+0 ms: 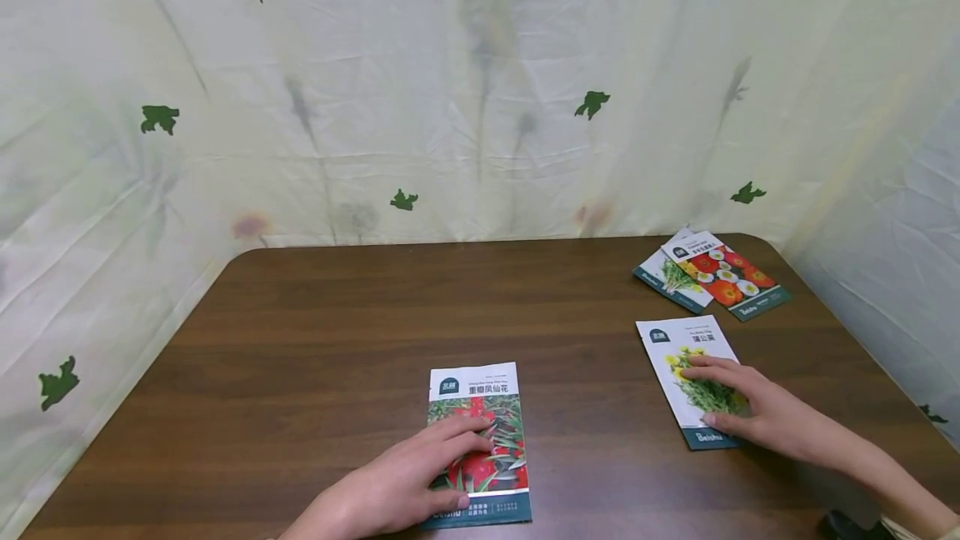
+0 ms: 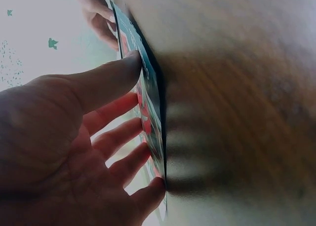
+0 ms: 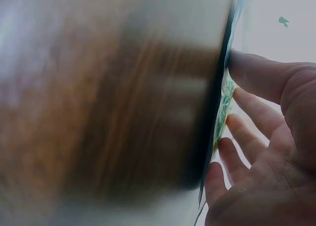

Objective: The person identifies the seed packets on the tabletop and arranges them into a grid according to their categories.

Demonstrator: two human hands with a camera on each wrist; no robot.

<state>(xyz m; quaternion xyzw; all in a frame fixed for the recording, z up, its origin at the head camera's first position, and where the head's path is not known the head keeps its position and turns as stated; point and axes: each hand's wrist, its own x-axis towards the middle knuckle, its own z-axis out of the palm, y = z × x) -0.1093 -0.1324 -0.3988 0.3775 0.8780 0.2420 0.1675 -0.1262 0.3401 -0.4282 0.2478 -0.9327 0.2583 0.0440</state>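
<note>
Table [image 1: 337, 315] | red-flower packet [image 1: 507, 440] under left fingers [image 1: 456, 428] | white packet [image 1: 699, 392] under right fingers [image 1: 726, 373]

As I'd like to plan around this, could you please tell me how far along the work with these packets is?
Seemingly done: two overlapping packets lie at the table's far right corner, untouched. In hand: the left hand rests on the red-flower packet, the right hand on the yellow-flower packet. Possibly left: placing these two, which lie apart from that pair.

Brown table [image 1: 315, 332], red-flowered packet [image 1: 508, 444], yellow-flowered packet [image 1: 682, 397], two overlapping packets [image 1: 722, 275]
</note>
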